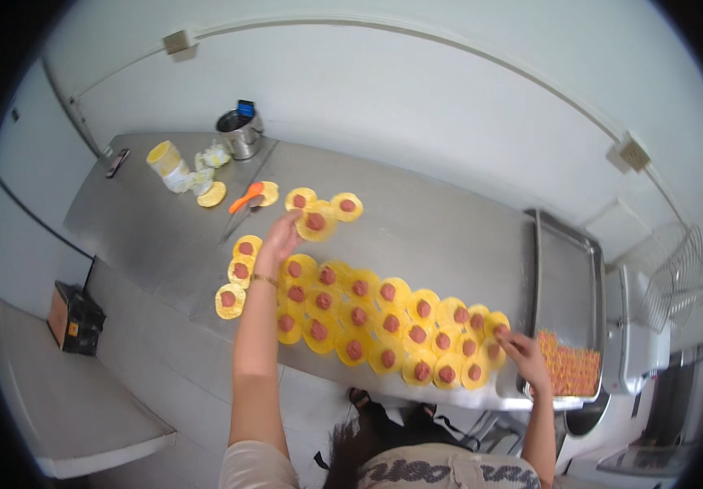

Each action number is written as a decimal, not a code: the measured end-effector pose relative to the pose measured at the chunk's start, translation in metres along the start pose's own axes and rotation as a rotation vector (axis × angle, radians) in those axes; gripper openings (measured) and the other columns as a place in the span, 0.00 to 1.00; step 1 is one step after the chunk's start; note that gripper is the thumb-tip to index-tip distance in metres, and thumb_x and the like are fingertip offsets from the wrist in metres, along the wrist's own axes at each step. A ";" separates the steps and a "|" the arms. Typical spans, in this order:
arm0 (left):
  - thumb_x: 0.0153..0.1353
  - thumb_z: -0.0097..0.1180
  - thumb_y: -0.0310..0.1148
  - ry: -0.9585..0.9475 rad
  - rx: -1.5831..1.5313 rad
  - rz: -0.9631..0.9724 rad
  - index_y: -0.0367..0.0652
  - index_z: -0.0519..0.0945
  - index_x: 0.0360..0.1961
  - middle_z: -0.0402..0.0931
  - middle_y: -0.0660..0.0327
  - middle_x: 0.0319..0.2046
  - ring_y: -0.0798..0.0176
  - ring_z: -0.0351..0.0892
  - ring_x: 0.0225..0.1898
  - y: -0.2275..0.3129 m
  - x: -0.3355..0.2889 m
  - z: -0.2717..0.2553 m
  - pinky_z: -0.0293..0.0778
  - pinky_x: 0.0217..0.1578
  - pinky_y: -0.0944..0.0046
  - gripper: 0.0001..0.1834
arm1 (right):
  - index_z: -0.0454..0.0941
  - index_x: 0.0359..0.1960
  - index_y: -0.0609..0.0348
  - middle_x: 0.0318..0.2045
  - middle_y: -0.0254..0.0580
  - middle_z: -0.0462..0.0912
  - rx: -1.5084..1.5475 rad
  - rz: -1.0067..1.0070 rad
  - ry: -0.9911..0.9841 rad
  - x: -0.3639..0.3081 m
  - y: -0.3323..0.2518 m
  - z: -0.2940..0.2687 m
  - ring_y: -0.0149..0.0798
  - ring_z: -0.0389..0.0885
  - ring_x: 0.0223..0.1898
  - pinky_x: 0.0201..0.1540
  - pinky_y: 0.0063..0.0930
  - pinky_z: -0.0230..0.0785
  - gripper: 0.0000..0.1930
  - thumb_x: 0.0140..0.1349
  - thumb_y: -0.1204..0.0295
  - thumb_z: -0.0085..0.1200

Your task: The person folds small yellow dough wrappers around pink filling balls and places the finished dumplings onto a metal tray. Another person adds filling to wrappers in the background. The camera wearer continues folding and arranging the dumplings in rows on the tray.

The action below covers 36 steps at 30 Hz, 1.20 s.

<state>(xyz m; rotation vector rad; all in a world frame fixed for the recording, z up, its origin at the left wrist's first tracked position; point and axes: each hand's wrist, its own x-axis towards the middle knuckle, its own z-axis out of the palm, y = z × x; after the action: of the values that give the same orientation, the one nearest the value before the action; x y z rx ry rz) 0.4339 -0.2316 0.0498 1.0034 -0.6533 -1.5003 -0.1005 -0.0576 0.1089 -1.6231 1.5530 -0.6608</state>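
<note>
Pinched in my left hand (283,236) is a round yellow dumpling wrapper (327,231) with a dab of pink meat filling on it. It overlaps two more filled wrappers (347,207) behind it. Several rows of filled yellow wrappers (358,316) cover the table's near side, edges overlapping. At the right end of these rows, my right hand (528,360) has its fingertips closed at the edge of a filled wrapper (495,352). A short column of filled wrappers (241,270) lies left of my left forearm.
A metal tray (567,277) on the right of the steel table (441,220) holds packed small pieces (567,371). An orange-handled tool (246,197) lies by a plain wrapper. Farther left are a metal pot (241,138), plastic-wrapped wrappers (174,169) and a phone (118,163).
</note>
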 end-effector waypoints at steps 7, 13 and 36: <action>0.67 0.47 0.35 -0.447 0.313 -0.376 0.43 0.73 0.43 0.72 0.67 0.37 0.72 0.75 0.39 -0.134 -0.110 0.181 0.75 0.43 0.67 0.09 | 0.78 0.45 0.65 0.42 0.41 0.81 1.031 0.255 -0.253 0.007 -0.011 0.064 0.32 0.82 0.41 0.44 0.24 0.77 0.15 0.68 0.65 0.49; 0.68 0.48 0.36 -0.398 0.503 -0.374 0.41 0.73 0.42 0.70 0.67 0.37 0.74 0.72 0.34 -0.243 -0.173 0.252 0.72 0.30 0.72 0.10 | 0.79 0.37 0.63 0.33 0.34 0.82 1.038 0.388 0.088 -0.052 0.075 0.064 0.25 0.81 0.32 0.37 0.19 0.77 0.06 0.64 0.72 0.55; 0.61 0.59 0.28 -0.161 0.396 -0.224 0.39 0.78 0.47 0.81 0.61 0.39 0.71 0.79 0.40 -0.347 -0.258 0.319 0.77 0.39 0.70 0.13 | 0.80 0.41 0.67 0.36 0.38 0.82 0.599 0.088 0.380 -0.115 0.182 0.051 0.27 0.80 0.37 0.40 0.21 0.74 0.11 0.56 0.85 0.55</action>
<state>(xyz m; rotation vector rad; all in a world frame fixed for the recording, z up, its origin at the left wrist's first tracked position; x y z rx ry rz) -0.0210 0.0409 -0.0331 1.2980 -1.0074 -1.6971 -0.1774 0.0737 -0.0514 -1.0117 1.4738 -1.2973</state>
